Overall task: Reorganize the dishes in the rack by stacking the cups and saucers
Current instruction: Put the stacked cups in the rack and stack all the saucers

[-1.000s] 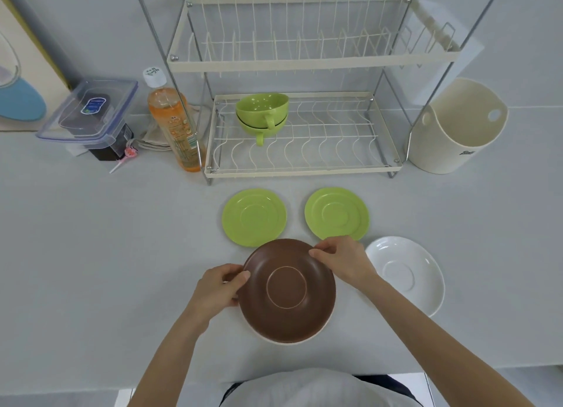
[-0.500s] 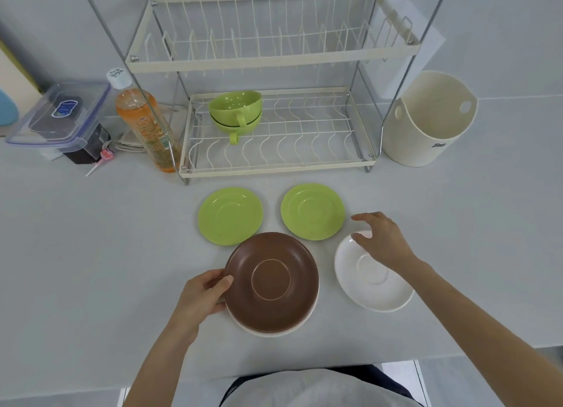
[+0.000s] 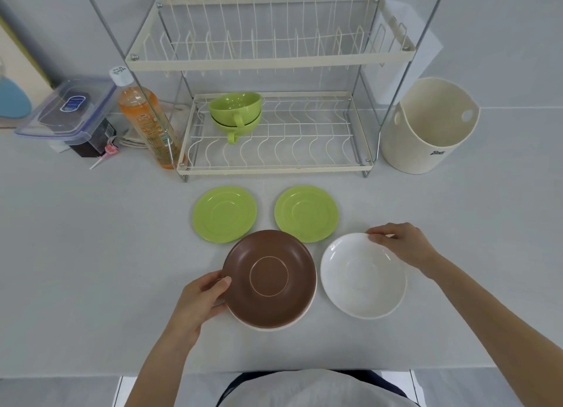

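A brown saucer (image 3: 269, 278) lies on a pale saucer on the counter in front of me. My left hand (image 3: 201, 300) grips the brown saucer's left rim. To its right sits a white saucer (image 3: 362, 277); my right hand (image 3: 399, 243) pinches its far right rim. Two green saucers (image 3: 224, 214) (image 3: 306, 213) lie side by side beyond them. Two green cups (image 3: 236, 114) are stacked on the lower shelf of the wire dish rack (image 3: 274, 166), at its left.
A cream bucket (image 3: 426, 126) stands right of the rack. On the left stand an orange bottle (image 3: 146, 123) and a clear lidded box (image 3: 67, 108) on a dark block. The counter's front edge is close to my body.
My right hand left the brown saucer, moved right and took the white saucer's rim. The left hand stays on the brown saucer. The view shifted slightly.
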